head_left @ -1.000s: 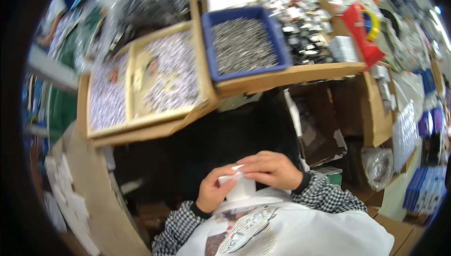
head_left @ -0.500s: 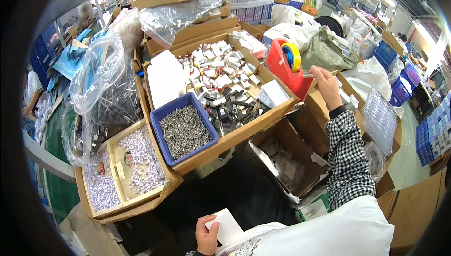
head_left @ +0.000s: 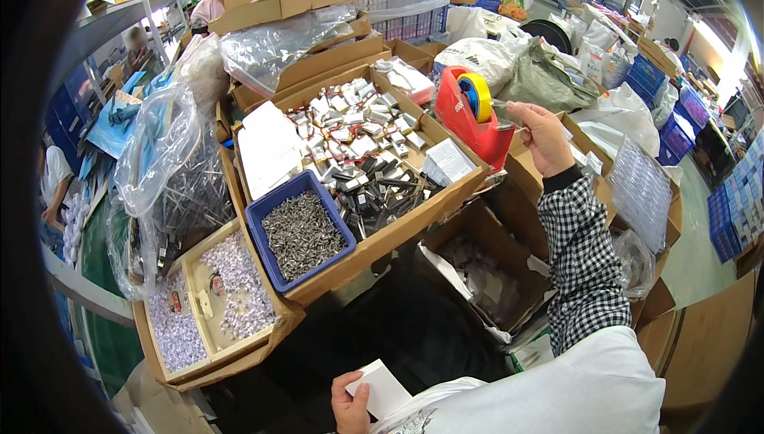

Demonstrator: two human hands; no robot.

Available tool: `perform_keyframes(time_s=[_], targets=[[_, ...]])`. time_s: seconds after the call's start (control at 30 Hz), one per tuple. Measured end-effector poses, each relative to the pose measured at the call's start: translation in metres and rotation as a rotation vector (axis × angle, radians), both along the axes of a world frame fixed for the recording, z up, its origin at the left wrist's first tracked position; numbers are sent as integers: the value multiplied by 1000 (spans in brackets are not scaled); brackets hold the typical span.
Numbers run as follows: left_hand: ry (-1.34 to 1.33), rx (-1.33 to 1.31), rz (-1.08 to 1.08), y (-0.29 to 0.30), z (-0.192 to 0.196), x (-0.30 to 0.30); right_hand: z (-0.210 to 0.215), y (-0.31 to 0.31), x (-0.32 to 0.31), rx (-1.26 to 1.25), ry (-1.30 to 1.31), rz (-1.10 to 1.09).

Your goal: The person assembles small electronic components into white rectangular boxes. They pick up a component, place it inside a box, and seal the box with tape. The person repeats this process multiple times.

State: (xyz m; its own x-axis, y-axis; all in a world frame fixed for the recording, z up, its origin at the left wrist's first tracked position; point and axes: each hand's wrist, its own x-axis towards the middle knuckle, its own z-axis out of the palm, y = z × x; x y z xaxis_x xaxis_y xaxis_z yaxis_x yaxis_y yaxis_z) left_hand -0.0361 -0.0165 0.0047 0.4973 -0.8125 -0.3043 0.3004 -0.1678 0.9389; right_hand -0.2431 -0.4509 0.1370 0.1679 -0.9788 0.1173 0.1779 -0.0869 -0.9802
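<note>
- Cardboard tray (head_left: 414,217), centre of frame; loose silvery and black parts inside.
- Blue bin (head_left: 320,267), left of centre, small metal pieces in it.
- Red tape dispenser (head_left: 464,125), upper right of centre.
- Right hand (head_left: 545,135), just beside dispenser, fingertips pinching clear tape (head_left: 499,103).
- Left hand (head_left: 350,404), bottom centre, gripping white box (head_left: 383,390) by its left side.

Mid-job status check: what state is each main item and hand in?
Left hand, gripping white box
White box, tilted, closure unclear
Right hand, apparently pinching clear tape
Red dispenser, loaded with yellow roll
Blue bin, open, holding metal pieces
Wooden tray, open, partly filled
Lower carton, open
</note>
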Motion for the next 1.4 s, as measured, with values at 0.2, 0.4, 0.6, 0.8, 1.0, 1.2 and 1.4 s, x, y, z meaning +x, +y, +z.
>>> perform_keyframes(time_s=[0.2, 0.4, 0.6, 0.8, 1.0, 1.2, 1.4], targets=[[70, -15, 29, 3, -3, -1, -16, 21, -3, 101, -33, -65], [9, -31, 16, 4, -6, 0, -28, 32, -13, 191, -191, 58], [44, -32, 15, 3, -5, 0, -45, 33, -16, 224, -220, 79], [-76, -32, 32, 3, -1, -3, -77, 43, 19, 230, -523, 6], [-205, 11, 147, 16, -17, 8, -85, 137, 30, 314, -453, 320], [-265, -41, 109, 29, -24, 0, -121, 264, 80, 854, -107, 842], [-225, 64, 74, 31, -7, 5, -130, 320, 108, 982, -255, 788]])
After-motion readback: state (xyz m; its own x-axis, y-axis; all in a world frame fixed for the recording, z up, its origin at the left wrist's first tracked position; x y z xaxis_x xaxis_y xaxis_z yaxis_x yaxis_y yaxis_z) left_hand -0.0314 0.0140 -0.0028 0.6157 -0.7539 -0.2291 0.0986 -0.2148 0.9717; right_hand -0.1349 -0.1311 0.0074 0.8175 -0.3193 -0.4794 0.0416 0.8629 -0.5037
